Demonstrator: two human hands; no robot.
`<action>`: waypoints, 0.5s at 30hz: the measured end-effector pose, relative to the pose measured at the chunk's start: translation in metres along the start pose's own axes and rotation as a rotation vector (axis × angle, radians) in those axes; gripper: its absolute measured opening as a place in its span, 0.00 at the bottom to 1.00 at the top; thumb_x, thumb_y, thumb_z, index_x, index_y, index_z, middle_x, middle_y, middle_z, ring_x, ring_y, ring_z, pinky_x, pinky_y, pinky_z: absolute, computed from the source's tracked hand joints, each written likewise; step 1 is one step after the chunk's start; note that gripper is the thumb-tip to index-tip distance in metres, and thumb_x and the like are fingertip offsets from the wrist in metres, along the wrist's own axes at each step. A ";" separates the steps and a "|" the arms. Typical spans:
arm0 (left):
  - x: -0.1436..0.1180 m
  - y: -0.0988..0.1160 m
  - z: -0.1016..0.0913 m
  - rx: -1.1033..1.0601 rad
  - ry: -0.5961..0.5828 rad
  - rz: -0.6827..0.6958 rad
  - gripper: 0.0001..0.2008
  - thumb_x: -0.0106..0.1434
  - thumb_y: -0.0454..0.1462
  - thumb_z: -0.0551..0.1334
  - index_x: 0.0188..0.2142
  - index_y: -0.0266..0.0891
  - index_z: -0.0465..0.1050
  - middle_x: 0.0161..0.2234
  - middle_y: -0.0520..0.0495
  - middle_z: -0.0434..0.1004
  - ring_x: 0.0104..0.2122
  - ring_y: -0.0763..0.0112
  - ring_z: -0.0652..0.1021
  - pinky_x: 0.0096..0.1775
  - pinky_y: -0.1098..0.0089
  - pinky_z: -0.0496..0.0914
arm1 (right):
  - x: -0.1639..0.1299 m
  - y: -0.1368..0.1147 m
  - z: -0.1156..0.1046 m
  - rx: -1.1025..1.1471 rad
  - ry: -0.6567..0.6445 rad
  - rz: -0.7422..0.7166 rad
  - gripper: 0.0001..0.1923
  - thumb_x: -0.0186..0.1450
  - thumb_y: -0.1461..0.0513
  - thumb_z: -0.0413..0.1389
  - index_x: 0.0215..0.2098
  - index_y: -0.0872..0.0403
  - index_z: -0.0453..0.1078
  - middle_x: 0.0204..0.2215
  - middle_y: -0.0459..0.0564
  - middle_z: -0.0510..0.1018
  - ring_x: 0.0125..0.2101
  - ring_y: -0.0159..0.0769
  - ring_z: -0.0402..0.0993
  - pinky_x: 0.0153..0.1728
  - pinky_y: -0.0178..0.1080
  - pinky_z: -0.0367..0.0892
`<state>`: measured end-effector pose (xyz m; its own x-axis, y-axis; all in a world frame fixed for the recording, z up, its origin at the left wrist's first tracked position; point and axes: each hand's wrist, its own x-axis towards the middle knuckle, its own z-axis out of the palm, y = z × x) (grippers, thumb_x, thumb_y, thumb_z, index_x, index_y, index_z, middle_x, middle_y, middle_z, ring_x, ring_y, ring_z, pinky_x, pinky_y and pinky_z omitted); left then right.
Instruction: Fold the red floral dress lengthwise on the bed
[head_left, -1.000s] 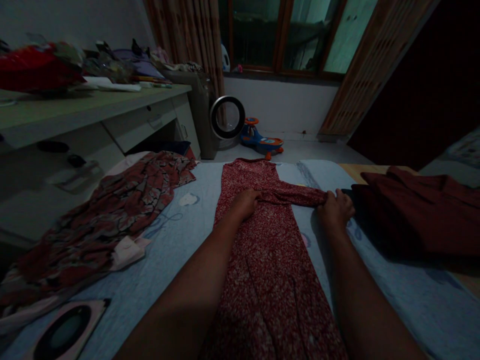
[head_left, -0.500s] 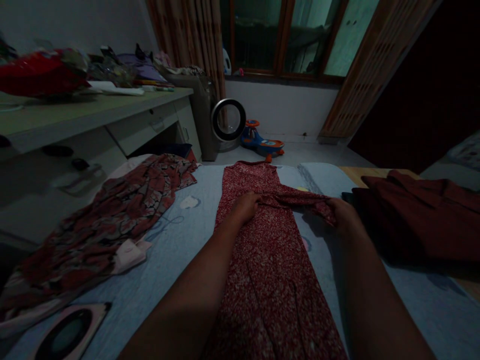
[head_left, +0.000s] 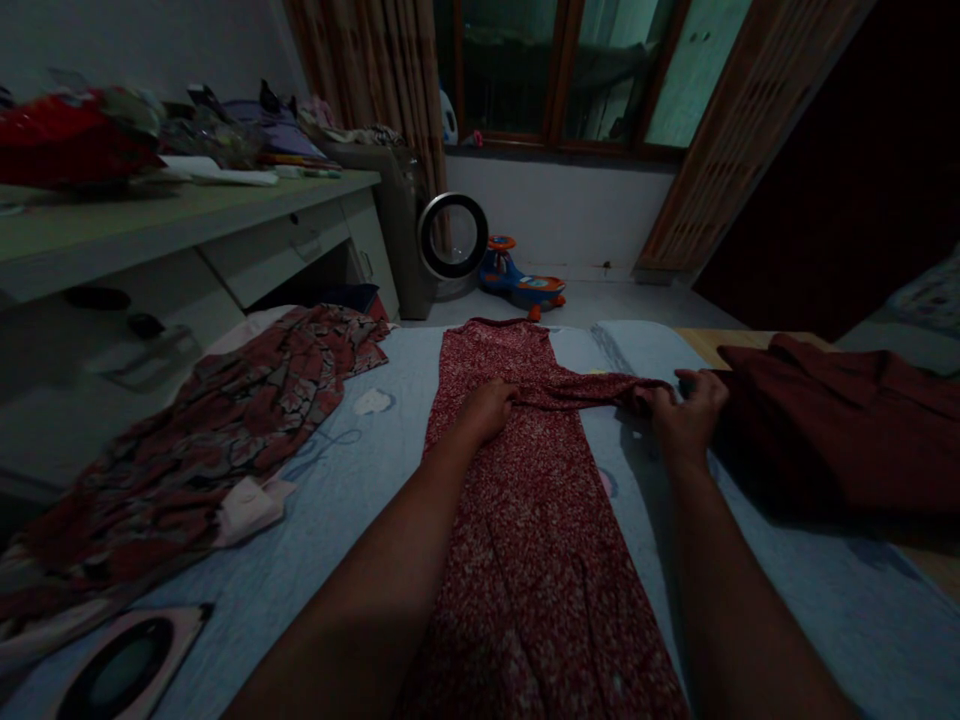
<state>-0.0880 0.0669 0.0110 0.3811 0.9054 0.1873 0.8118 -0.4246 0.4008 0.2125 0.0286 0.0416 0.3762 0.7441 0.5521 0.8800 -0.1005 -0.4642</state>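
Observation:
A long red dress with a pale speckled pattern [head_left: 536, 500] lies lengthwise on a light blue cloth [head_left: 337, 530], its collar at the far end. My left hand [head_left: 489, 408] is closed on fabric across the dress's upper part. One sleeve [head_left: 592, 388] stretches to the right from there. At the cuff end, my right hand [head_left: 686, 412] pinches the sleeve between thumb and a finger, with its other fingers raised and apart. Part of the sleeve sits slightly above the cloth and casts a shadow.
A crumpled floral garment [head_left: 247, 420] lies to the left, above a flat pinkish item with a dark oval [head_left: 120, 660]. Folded dark red clothes [head_left: 847, 430] are stacked at right. Beyond stand a cluttered desk [head_left: 195, 225], a washing machine with its round door [head_left: 454, 236] swung out, and a ride-on toy [head_left: 521, 283].
My right hand has shifted its hold at the sleeve's end, its outer fingers now lifted and spread. The left hand keeps its place on the dress. The view has moved slightly.

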 end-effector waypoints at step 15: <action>0.001 0.000 0.000 0.024 0.006 -0.019 0.14 0.66 0.31 0.57 0.47 0.41 0.78 0.44 0.45 0.76 0.44 0.65 0.77 0.49 0.68 0.70 | -0.023 -0.011 0.022 -0.242 -0.178 -0.175 0.32 0.60 0.61 0.55 0.63 0.58 0.62 0.66 0.63 0.56 0.64 0.56 0.51 0.59 0.58 0.51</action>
<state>-0.0880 0.0675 0.0109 0.3629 0.9133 0.1852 0.8294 -0.4071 0.3826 0.1875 0.0275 0.0188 0.1759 0.8654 0.4692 0.9779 -0.0991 -0.1840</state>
